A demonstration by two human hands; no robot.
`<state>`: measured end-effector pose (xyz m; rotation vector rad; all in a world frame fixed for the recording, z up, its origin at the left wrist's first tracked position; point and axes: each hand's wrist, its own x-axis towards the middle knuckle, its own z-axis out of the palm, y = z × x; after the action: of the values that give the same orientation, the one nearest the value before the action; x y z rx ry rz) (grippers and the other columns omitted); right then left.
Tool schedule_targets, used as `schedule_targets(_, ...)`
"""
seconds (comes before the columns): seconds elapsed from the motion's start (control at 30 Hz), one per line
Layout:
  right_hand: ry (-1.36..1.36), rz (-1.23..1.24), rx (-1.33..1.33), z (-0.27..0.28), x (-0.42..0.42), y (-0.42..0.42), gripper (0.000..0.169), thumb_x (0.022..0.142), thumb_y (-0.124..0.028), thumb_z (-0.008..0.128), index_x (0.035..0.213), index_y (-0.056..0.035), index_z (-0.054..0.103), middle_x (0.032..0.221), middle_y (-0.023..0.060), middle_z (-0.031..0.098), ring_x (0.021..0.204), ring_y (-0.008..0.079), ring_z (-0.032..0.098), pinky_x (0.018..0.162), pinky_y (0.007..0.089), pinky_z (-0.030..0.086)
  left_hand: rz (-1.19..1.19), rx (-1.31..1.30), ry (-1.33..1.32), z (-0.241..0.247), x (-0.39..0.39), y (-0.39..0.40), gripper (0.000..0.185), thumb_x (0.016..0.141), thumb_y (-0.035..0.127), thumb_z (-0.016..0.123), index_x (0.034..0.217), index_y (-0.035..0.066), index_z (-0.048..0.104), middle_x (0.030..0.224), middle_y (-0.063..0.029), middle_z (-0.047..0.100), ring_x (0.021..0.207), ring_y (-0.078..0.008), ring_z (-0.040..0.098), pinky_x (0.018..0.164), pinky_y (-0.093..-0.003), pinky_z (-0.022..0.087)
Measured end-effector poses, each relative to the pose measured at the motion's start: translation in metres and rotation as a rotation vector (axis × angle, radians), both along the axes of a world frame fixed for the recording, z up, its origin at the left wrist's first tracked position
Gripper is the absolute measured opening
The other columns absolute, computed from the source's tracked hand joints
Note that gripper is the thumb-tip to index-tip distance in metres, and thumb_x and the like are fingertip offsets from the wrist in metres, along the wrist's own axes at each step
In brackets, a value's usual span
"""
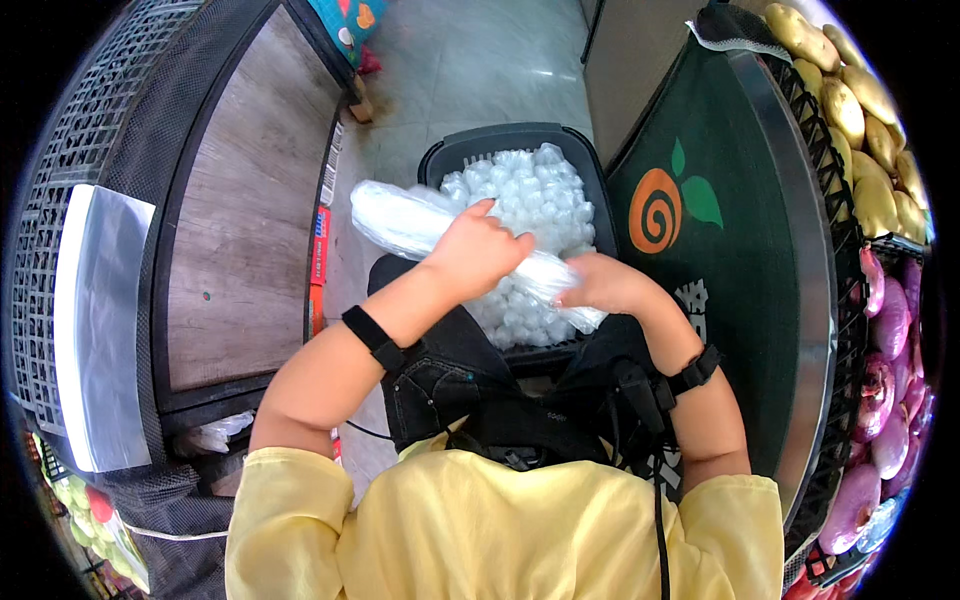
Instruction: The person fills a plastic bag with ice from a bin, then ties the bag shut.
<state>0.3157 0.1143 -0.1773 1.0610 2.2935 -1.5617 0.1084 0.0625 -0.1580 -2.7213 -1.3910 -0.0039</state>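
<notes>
My left hand (480, 251) is closed around the middle of a long bundle of clear plastic bags (401, 217), which slants from upper left to lower right. At the bundle's lower right end is my right hand (604, 283), its thumb and fingers around the loose plastic; its grip is partly blurred. Beneath both hands stands a black plastic basket (510, 135) between my knees. Many small knotted clumps of clear plastic (529, 187) fill it.
To the right are a green panel (739, 300) with an orange logo, a metal edge, and crates of potatoes (870, 112) and red onions (874, 397). A wood-faced cabinet (247, 210) stands left, beside a clear plastic sleeve (112, 330). Grey floor (487, 60) lies ahead.
</notes>
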Motion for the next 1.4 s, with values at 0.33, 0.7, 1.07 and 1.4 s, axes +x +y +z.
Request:
schedule_targets(0.33, -0.166, 0.102, 0.152, -0.049, 0.008, -0.019, 0.028, 0.074, -0.023, 0.061, 0.092, -0.0001, 0.06, 0.085, 0.0194, 0.06, 0.081, 0.0331, 0.058, 0.073, 0.039, 0.044, 0.111, -0.249, 0.131, -0.039, -0.055, -0.004, 0.036, 0.067, 0.009, 0.056, 0.103, 0.01, 0.052, 0.068, -0.0108, 0.06, 0.069, -0.0273, 0.06, 0.078, -0.0396, 0.042)
schedule_targets(0.7, -0.169, 0.022, 0.316, -0.062, 0.013, 0.008, 0.014, 0.073, -0.009, 0.055, 0.086, -0.0086, 0.06, 0.081, 0.0138, 0.06, 0.079, 0.032, 0.057, 0.069, 0.0408, 0.045, 0.1, -0.86, -0.214, -0.102, 0.01, 0.037, 0.045, 0.063, 0.017, 0.063, 0.106, 0.008, 0.054, 0.075, -0.0146, 0.061, 0.07, -0.0288, 0.06, 0.07, -0.039, 0.046)
schedule_targets(1.07, 0.129, -0.723, -0.15, -0.215, 0.052, 0.066, 0.061, 0.076, -0.033, 0.063, 0.122, -0.0001, 0.04, 0.123, 0.0173, 0.039, 0.114, 0.0293, 0.04, 0.095, 0.0358, 0.032, 0.148, -1.252, -0.085, -0.171, -0.039, 0.09, 0.029, 0.067, 0.015, 0.057, 0.091, 0.0, 0.062, 0.08, -0.0183, 0.063, 0.072, -0.0295, 0.061, 0.067, -0.0376, 0.047)
schedule_targets(1.4, -0.361, -0.8, 0.093, -0.282, 0.016, 0.054, 0.065, 0.067, -0.028, 0.065, 0.12, -0.0021, 0.039, 0.117, 0.0213, 0.04, 0.111, 0.0383, 0.037, 0.094, 0.0459, 0.031, 0.147, -1.251, -0.248, -0.195, -0.03, 0.131, 0.053, 0.072, 0.025, 0.061, 0.111, -0.005, 0.041, 0.092, -0.0172, 0.057, 0.065, -0.0203, 0.058, 0.058, -0.0315, 0.046)
